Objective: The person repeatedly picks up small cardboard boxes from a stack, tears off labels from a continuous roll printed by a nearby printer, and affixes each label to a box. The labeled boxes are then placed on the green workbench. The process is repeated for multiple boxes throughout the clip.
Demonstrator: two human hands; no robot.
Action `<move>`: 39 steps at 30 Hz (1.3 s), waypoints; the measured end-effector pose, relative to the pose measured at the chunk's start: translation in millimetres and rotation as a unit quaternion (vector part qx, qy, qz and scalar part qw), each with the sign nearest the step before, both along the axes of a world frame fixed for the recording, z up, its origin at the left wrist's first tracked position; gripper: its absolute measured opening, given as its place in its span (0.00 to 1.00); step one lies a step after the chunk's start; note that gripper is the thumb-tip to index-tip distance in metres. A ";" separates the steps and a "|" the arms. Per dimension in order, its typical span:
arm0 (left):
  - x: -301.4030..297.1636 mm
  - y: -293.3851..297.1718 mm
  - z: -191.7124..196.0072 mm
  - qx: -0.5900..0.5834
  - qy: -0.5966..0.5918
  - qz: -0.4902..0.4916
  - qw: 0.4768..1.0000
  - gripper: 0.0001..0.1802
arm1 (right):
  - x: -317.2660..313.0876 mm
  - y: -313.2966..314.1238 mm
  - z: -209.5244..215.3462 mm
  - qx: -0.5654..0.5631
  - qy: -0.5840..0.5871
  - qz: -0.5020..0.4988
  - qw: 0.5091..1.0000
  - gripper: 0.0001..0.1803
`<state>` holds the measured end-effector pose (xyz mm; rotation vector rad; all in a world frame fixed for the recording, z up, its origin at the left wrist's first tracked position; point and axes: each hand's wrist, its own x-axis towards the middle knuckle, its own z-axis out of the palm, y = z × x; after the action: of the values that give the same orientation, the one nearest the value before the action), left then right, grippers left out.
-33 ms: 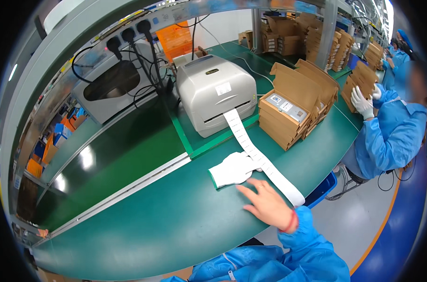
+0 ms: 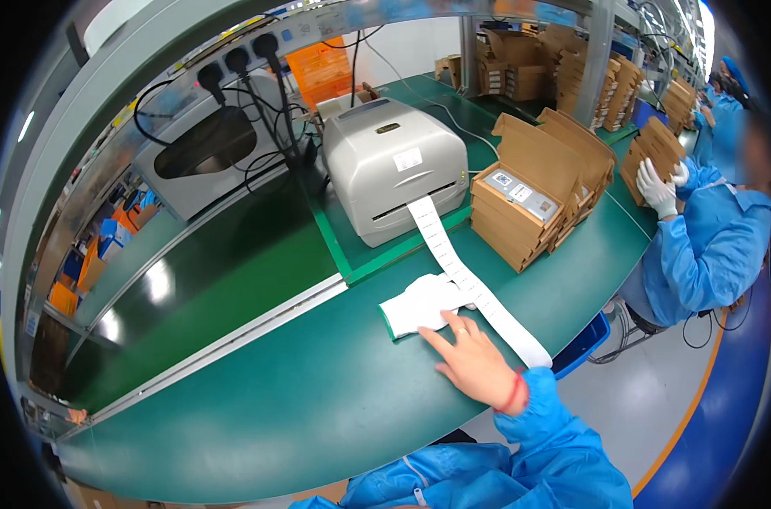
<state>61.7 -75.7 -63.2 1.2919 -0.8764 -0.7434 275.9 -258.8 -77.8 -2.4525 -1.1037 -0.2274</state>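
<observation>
I judged the white glove (image 2: 415,310), lying on the near side of the printer (image 2: 394,165), the likeliest trouble: its fingers met the label strip (image 2: 500,318) running out of the printer's front, so a careless pull could have dragged or creased the labels. The blue sleeve (image 2: 538,416), close by the strip's end farthest from the printer, might have snagged it. The right hand (image 2: 479,365) was palm down, fingers spread toward the printer, gripping nothing; I couldn't tell whether its fingertips touched the glove.
</observation>
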 end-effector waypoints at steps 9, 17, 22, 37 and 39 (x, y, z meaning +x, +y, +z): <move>6.6 -3.9 -18.1 -0.052 0.005 0.136 0.989 0.26 | -30.9 50.8 -27.6 -0.048 0.159 0.363 0.917 0.14; -35.4 7.8 -34.5 -0.237 0.262 0.559 0.750 0.16 | -90.2 47.7 4.0 0.133 0.058 0.322 0.936 0.18; -36.1 14.9 -41.5 0.053 0.015 0.770 0.636 0.13 | -93.9 65.9 -4.0 0.210 -0.020 0.339 0.917 0.19; -23.5 37.7 -38.7 0.441 -0.260 0.677 0.529 0.11 | -117.4 72.0 -29.5 0.169 0.332 0.117 0.921 0.23; -27.0 31.8 -46.2 0.156 0.001 0.762 0.628 0.07 | -119.4 77.5 -25.7 0.261 0.431 0.162 0.848 0.26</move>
<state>34.7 -43.9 -109.4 1.7656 0.5704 0.5370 156.5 -181.3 -103.5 -1.5408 -0.8477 0.5646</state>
